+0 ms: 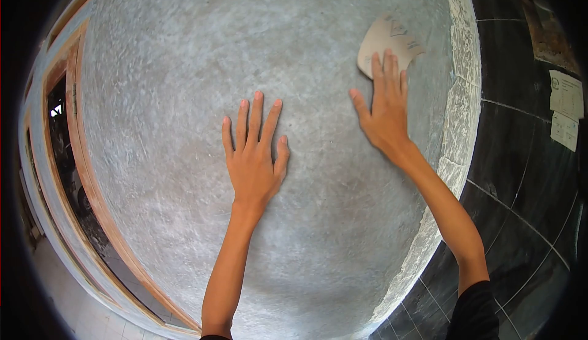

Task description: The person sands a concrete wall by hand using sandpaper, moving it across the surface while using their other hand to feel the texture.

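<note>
My left hand [252, 162] lies flat against the grey plastered wall [318, 230], fingers spread, with nothing in it. Higher up and to the right, my right hand [387, 107] holds a piece of sandpaper [383, 37] pressed to the same wall. Its fingers are stretched over the lower part of the sheet, and the thumb sticks out to the left. The sandpaper is beige on its back, with dark printed marks and a curved, torn outline. Its gritty face is hidden against the wall.
A rough whitish strip [460, 119] edges the wall on the right, beside dark tiles [508, 150] with pale joints. Torn paper labels [565, 101] stick to the tiles. At left stands a wooden window frame [78, 113] with a dark opening.
</note>
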Tool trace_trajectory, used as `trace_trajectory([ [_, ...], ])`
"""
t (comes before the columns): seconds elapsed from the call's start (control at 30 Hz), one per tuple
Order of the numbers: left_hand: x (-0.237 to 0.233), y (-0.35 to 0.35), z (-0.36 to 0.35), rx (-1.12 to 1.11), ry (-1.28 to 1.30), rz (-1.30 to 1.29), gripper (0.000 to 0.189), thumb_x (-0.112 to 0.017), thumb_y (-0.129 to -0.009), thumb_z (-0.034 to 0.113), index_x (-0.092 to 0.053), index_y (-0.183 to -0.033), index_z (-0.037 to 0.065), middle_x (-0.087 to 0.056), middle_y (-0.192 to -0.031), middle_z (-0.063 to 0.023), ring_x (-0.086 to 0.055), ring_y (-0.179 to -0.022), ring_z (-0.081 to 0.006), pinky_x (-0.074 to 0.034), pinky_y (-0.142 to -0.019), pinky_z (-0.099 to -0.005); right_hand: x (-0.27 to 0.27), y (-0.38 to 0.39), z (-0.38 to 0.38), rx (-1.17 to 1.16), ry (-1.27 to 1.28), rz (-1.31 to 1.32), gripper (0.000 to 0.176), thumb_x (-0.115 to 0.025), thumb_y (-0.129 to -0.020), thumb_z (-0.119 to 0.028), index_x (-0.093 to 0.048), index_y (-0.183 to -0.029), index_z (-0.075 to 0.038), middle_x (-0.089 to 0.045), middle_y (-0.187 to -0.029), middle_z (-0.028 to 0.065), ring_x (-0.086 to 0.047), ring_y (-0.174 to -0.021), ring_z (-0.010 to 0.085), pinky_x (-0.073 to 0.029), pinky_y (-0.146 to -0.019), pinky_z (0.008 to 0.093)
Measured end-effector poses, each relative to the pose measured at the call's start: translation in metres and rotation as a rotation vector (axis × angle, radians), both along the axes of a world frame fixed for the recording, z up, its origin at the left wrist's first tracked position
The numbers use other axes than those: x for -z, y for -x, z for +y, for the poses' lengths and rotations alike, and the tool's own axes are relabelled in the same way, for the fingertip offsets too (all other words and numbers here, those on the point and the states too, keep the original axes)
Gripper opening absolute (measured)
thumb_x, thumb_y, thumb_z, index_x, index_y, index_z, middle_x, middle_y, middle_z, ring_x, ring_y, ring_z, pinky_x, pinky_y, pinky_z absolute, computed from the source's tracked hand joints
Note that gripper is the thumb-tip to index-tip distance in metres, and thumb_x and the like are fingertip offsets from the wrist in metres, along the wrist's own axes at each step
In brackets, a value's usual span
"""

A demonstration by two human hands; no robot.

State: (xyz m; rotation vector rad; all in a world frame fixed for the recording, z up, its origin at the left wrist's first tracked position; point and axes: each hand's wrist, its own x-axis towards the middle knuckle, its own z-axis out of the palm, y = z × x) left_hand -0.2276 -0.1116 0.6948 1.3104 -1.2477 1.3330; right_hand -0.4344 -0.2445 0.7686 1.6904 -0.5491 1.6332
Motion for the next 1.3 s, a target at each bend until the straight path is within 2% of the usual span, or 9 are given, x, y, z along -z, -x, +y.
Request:
trace_trajectory([
  [0.2,-0.001,-0.007,0.003,0.022,-0.005,-0.008,0.054,-0.05,-0.091,0.021,-0.046,-0.144,0.02,-0.032,-0.157,-0.0055,-0.024,-0.146,-0.0262,-0.01,-0.119,-0.0495,-0.017,0.011,-0.007,-0.025,-0.005,0.11,0.072,-0.049,-0.097,-0.043,-0.027,-0.15,0.0,-0.021,-0.156,0.0254,-0.015,-0.147,0.0357,-0.011,-0.118,0.051],
  [0.27,-0.002,-0.011,0.005,0.019,-0.004,-0.002,0.054,-0.05,-0.091,0.021,-0.046,-0.145,0.02,-0.032,-0.157,-0.0054,-0.024,-0.146,-0.0261,-0.01,-0.119,-0.0496,-0.034,0.014,-0.014,-0.021,-0.031,-0.095,0.071,-0.049,-0.097,-0.044,-0.027,-0.149,0.0,-0.022,-0.156,0.0253,-0.016,-0.147,0.0354,-0.011,-0.118,0.0506],
  [0.4,-0.002,-0.014,0.008,0.034,-0.006,-0.01,0.054,-0.05,-0.091,0.021,-0.046,-0.145,0.02,-0.031,-0.157,-0.005,-0.025,-0.146,-0.0258,-0.01,-0.119,-0.0492,-0.021,-0.007,-0.004,-0.009,-0.036,-0.159,0.072,-0.048,-0.097,-0.044,-0.027,-0.149,0.0,-0.022,-0.156,0.0256,-0.016,-0.147,0.0368,-0.011,-0.118,0.0509],
  [0.6,-0.003,-0.026,0.013,0.044,0.004,-0.014,0.054,-0.05,-0.091,0.021,-0.046,-0.145,0.02,-0.032,-0.157,-0.0047,-0.025,-0.146,-0.0256,-0.01,-0.119,-0.0487,0.026,-0.034,0.034,-0.059,-0.025,0.149,0.07,-0.05,-0.097,-0.042,-0.028,-0.149,-0.001,-0.023,-0.155,0.0252,-0.018,-0.146,0.0377,-0.013,-0.118,0.0517],
  [0.83,-0.007,-0.052,0.03,0.002,0.009,0.002,0.053,-0.05,-0.092,0.022,-0.046,-0.145,0.021,-0.032,-0.157,-0.0049,-0.025,-0.146,-0.0259,-0.01,-0.119,-0.0486,-0.014,-0.027,0.003,-0.066,-0.002,-0.14,0.067,-0.049,-0.098,-0.042,-0.03,-0.149,-0.003,-0.025,-0.155,0.024,-0.019,-0.146,0.0356,-0.01,-0.118,0.0507],
  [0.97,-0.007,-0.066,0.034,-0.029,0.022,-0.006,0.053,-0.049,-0.093,0.023,-0.045,-0.145,0.021,-0.032,-0.157,-0.0047,-0.025,-0.146,-0.0257,-0.009,-0.119,-0.0482,0.02,-0.06,0.027,-0.074,0.016,-0.133,0.068,-0.05,-0.097,-0.042,-0.03,-0.149,-0.003,-0.023,-0.156,0.0238,-0.018,-0.146,0.0367,-0.01,-0.117,0.0518],
  [1.03,-0.007,-0.069,0.034,-0.041,0.05,-0.014,0.055,-0.052,-0.091,0.025,-0.046,-0.145,0.022,-0.033,-0.156,-0.0038,-0.028,-0.145,-0.025,-0.013,-0.119,-0.0497,0.037,-0.068,0.038,-0.085,0.021,0.032,0.069,-0.052,-0.097,-0.042,-0.029,-0.15,-0.003,-0.022,-0.157,0.0229,-0.019,-0.146,0.0377,-0.01,-0.117,0.0523],
  [1.13,-0.006,-0.069,0.034,-0.047,0.049,-0.02,0.054,-0.051,-0.091,0.025,-0.045,-0.145,0.022,-0.033,-0.156,-0.0046,-0.027,-0.145,-0.0259,-0.012,-0.119,-0.0497,0.027,-0.056,0.03,-0.081,0.025,0.064,0.067,-0.052,-0.097,-0.039,-0.032,-0.149,-0.003,-0.025,-0.156,0.0227,-0.02,-0.146,0.0367,-0.011,-0.117,0.0511],
  [1.3,-0.006,-0.068,0.036,-0.054,0.034,-0.028,0.052,-0.049,-0.094,0.025,-0.044,-0.145,0.02,-0.032,-0.156,-0.0054,-0.025,-0.146,-0.0259,-0.01,-0.119,-0.0478,-0.006,-0.039,0.006,-0.131,-0.011,-0.224,0.063,-0.05,-0.098,-0.038,-0.035,-0.147,-0.002,-0.031,-0.153,0.0229,-0.022,-0.145,0.0353,-0.012,-0.118,0.0493],
])
